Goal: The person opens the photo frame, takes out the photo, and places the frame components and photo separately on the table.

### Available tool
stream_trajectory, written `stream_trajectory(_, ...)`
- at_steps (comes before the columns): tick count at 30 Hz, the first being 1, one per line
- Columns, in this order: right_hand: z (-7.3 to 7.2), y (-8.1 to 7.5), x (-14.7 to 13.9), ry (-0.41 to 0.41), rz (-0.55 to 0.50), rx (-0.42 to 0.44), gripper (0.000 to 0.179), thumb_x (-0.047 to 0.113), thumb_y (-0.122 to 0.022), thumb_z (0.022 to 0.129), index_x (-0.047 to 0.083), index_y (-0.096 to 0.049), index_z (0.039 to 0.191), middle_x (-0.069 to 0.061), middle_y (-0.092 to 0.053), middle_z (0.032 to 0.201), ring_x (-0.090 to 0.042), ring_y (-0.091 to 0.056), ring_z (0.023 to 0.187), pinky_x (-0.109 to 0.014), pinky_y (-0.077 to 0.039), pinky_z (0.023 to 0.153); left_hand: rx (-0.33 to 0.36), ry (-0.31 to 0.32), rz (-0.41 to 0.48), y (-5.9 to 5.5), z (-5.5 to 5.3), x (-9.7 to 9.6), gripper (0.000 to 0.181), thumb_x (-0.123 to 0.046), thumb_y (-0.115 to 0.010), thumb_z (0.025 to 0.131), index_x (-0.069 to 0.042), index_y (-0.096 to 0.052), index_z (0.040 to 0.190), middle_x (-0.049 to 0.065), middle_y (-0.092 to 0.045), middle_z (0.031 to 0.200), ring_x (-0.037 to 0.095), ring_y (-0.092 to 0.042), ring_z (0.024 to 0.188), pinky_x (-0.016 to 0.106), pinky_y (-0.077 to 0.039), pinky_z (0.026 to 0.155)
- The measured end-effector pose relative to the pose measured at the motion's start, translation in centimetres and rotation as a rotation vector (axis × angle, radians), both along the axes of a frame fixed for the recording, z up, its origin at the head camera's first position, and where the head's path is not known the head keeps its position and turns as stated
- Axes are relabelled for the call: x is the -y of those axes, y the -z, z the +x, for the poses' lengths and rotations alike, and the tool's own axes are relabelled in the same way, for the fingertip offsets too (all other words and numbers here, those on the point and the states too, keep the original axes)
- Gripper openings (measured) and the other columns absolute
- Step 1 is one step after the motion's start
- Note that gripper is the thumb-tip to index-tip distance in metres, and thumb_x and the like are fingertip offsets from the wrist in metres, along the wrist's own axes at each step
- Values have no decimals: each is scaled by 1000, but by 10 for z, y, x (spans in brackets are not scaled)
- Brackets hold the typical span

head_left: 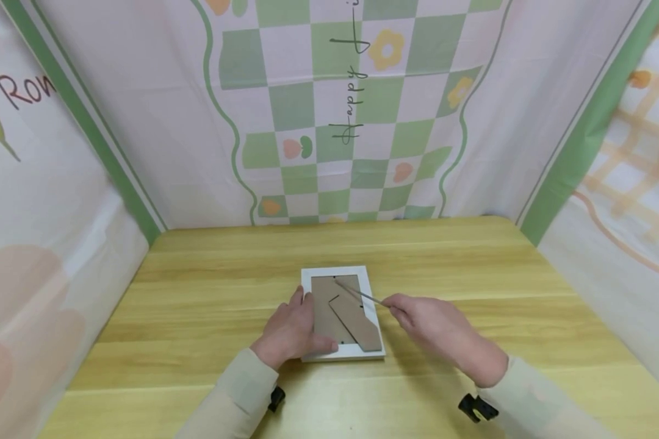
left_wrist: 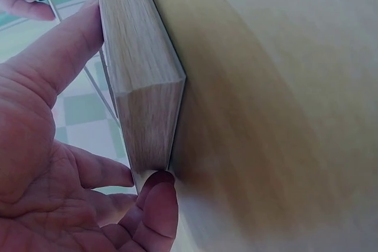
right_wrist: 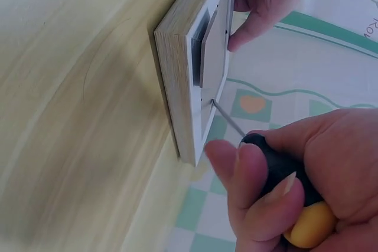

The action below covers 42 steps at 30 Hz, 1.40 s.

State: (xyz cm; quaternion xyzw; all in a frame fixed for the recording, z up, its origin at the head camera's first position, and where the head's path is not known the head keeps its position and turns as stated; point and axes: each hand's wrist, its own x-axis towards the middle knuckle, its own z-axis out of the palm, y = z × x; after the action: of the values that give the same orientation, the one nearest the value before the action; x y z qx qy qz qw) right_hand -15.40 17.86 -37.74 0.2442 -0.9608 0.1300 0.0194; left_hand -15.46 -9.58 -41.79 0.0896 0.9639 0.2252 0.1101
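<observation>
A white-rimmed picture frame (head_left: 370,294) lies face down on the wooden table, its brown backing board (head_left: 323,317) and angled stand flap (head_left: 362,329) upward. My left hand (head_left: 292,329) grips its left side, thumb at the near rim and fingers along the side. The left wrist view shows fingertips against the frame's wood-grain edge (left_wrist: 150,122). In my right hand (head_left: 436,329) is a screwdriver (right_wrist: 310,223) with a black and yellow handle. Its thin metal shaft (head_left: 362,295) reaches over the right rim, the tip at the backing's upper part. The right wrist view shows the fingers wrapped round the handle.
The wooden table (head_left: 208,292) extends on all sides of the picture frame. A checked green and white cloth (head_left: 340,110) hangs behind its far edge, with patterned cloths (head_left: 44,244) at both sides. Small dark tabs line the backing's opening.
</observation>
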Motion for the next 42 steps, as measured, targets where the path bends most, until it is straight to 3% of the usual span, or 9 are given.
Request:
stream_trajectory(7,-1,1,5,2,4,36,24,21,-63,104,18,-73,126,2,-78,95,-19,-73,87,-47,-60,78,11,-2,10,2,-1,0,116,-58,-88,75,4,-36,158,30,-27,167,55,-45,139,59,-43,114)
stream_trajectory(10,1,3,8,0,13,10,24,21,-64,103,17,-73,126,0,-79,96,-23,-76,90,-47,-61,78,11,6,14,2,-1,0,116,-57,-88,75,3,-36,158,31,-29,165,54,-45,139,59,-42,114)
stream_trajectory(14,4,9,12,13,47,-42,22,19,-66,102,17,-72,123,-3,-77,85,-24,-75,81,-43,-60,66,3,19,11,2,-2,0,115,-56,-88,76,5,-36,158,31,-31,164,53,-44,139,59,-42,115)
stream_trajectory(22,10,22,22,66,132,-20,20,17,-58,106,17,-63,125,5,-49,60,-10,-46,50,-24,-37,37,-9,36,-17,-1,-2,0,113,-56,-88,77,7,-37,157,32,-34,162,50,-45,139,56,-43,114)
stream_trajectory(29,3,22,13,67,127,-34,23,22,-58,107,22,-61,130,5,-45,59,-9,-42,51,-24,-34,37,2,38,-26,-2,-1,0,113,-57,-87,78,7,-37,156,32,-33,163,51,-42,141,57,-42,115)
stream_trajectory(33,-7,13,6,52,100,29,24,23,-55,109,23,-62,131,5,-55,63,-11,-49,54,-28,-39,41,2,41,-23,-3,-1,1,112,-57,-87,78,7,-37,156,32,-34,162,52,-43,141,57,-43,115)
stream_trajectory(37,-25,2,-5,10,24,145,27,23,-49,110,20,-66,131,-1,-77,96,-17,-69,78,-40,-58,64,-2,44,-17,-3,-2,1,111,-56,-88,77,6,-38,156,31,-36,161,51,-44,139,58,-43,114)
stream_trajectory(39,-36,-2,-12,-12,-51,246,30,23,-47,111,16,-66,133,-5,-76,106,-20,-70,84,-42,-59,72,-7,43,-7,-2,-3,1,111,-55,-89,77,6,-39,155,31,-38,161,50,-46,137,57,-44,112)
stream_trajectory(42,-49,-4,-19,-13,-173,417,32,22,-46,112,11,-65,135,-8,-71,95,-17,-61,76,-38,-55,67,-16,43,3,-2,-2,1,110,-54,-90,75,6,-40,155,31,-39,159,49,-48,135,57,-45,111)
